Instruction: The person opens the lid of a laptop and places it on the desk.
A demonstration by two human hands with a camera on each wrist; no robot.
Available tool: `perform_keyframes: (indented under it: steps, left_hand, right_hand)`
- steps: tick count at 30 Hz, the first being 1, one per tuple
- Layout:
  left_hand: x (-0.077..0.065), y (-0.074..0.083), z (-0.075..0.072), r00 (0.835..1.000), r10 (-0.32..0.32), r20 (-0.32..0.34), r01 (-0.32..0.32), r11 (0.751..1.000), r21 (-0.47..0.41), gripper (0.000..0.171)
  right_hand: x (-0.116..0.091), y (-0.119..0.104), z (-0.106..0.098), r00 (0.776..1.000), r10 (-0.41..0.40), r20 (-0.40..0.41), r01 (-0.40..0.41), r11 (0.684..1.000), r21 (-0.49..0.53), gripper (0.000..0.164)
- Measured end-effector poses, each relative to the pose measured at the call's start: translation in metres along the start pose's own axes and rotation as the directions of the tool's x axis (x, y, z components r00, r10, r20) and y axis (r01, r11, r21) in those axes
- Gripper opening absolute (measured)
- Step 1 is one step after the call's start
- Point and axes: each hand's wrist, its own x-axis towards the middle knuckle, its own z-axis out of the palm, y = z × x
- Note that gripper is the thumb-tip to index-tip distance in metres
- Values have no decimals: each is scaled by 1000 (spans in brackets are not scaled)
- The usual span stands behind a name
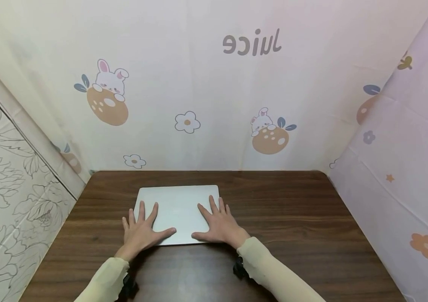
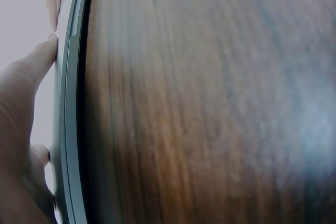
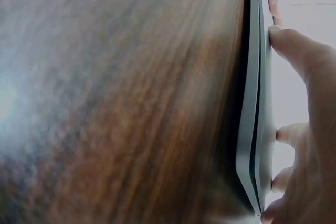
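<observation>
Three patterned coverings surround the scene. We see a pale cloth (image 1: 157, 138) spanning 10 to 2 o'clock, printed with rabbits hugging brown fruit; toward 1 o'clock it carries the writing we can read, a grey "Juice" (image 1: 252, 42), mirrored. A side cloth (image 1: 406, 209) with flowers hangs toward 3 o'clock, and a panel (image 1: 6, 188) of line-drawn blossoms toward 9.

Around 6 o'clock we have the brown, wood-grained tabletop (image 1: 293, 218). On it, toward 7 o'clock from the middle of our head view, lies a closed silver laptop (image 1: 177, 209), flat, a thin seam showing along its edge in both wrist views.

Cream sleeves (image 1: 278, 272) reach in from 5 and 7 o'clock.

Our hands are both palm-down with fingers spread wide, gripping nothing. The left hand (image 1: 140, 233) rests at the laptop's 8 o'clock side, thumb on the lid near the front edge, its little finger beyond the side edge. The right hand (image 1: 221, 226) rests toward 4 o'clock, its thumb also touching the lid.

Smallest, a dark object (image 1: 239, 268) sits below each wrist, too blurred for us to identify.
</observation>
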Motion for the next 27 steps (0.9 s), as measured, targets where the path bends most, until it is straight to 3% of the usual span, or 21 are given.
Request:
perform_keyframes:
  steps: [10, 20, 27]
  left_hand:
    - [2, -6, -9, 998, 61, 25, -61, 998, -26, 114]
    - [11, -23, -9, 990, 139, -7, -139, 990, 5, 112]
    - [13, -24, -6, 981, 193, -27, -193, 981, 12, 106]
  right_hand:
    - [0, -1, 3, 999, -4, -42, 7, 998, 62, 104]
    - [7, -3, 7, 999, 10, -48, -6, 997, 73, 107]
    - [10, -3, 4, 999, 33, -40, -29, 996, 85, 108]
